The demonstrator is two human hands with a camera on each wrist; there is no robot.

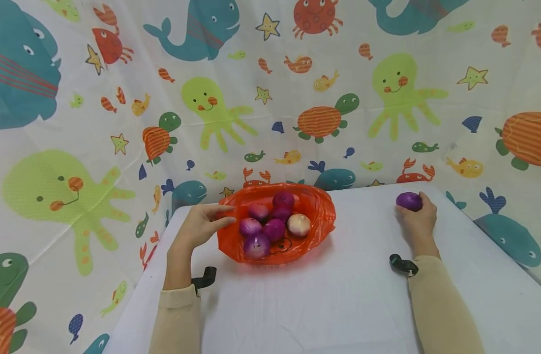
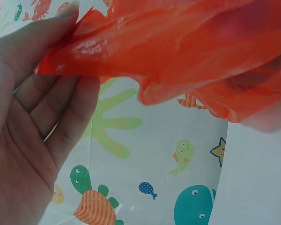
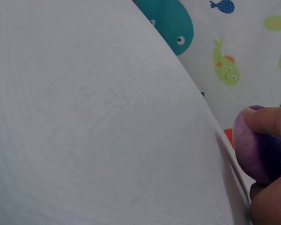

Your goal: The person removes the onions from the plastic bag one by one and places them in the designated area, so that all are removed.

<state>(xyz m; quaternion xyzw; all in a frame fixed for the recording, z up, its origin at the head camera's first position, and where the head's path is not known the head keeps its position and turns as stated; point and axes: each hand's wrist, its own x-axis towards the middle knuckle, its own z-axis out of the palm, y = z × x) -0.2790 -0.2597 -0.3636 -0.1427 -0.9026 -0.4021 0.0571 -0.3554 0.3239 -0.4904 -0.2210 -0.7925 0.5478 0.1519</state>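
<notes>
Work: the held onion (image 1: 407,201) is well to the right of the bag (image 1: 322,211), and the step in hand looks like shifting onions one at a time between the bag and the table (image 1: 363,295); which way this one is going cannot be told.
Next move: probably calls for a firm pinch, since round, smooth skin could slip, and for a steady bag mouth so the rim does not fold in.
Right hand (image 1: 418,219): well to the right of the bag; thumb and fingers pinch the held onion from its sides.
Left hand (image 1: 201,223): at the bag's left rim, thumb above the film and fingers beneath, lightly pinching the edge.
Held onion: to the right of the bag and a little farther from the person; glossy, rounded, deep purple on one side and pale lilac on the other. Whether it touches the table cannot be told.
Purple onions (image 1: 274,230): six, clustered inside the bag toward its left, shiny, some redder.
Pale onion (image 1: 299,224): inside the bag, right of the purple ones, cream with a pinkish tinge.
Bag: thin red plastic, mouth spread wide, black print near its front.
Sheet (image 1: 235,123): behind the bag, printed with sea animals.
</notes>
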